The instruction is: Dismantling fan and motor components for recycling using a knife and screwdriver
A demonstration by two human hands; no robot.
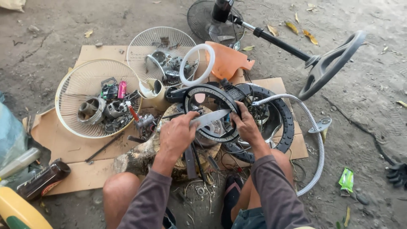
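My left hand (177, 135) grips the handle of a knife whose bright blade (211, 117) points right across a black ring-shaped housing (212, 101). My right hand (247, 126) holds that ring by its right rim, over a wooden stump (140, 157) between my knees. A second, larger black ring (285, 118) lies under and to the right of it. A white flexible hose (316, 144) curves round the right side.
Two cream fan grilles (80, 80) (146, 46) on flattened cardboard (85, 152) hold loose metal parts. A white ring (197, 63), an orange plastic cover (227, 61), a black fan stand with round base (330, 63), a dark bottle (44, 178) and a black glove (396, 174) lie around.
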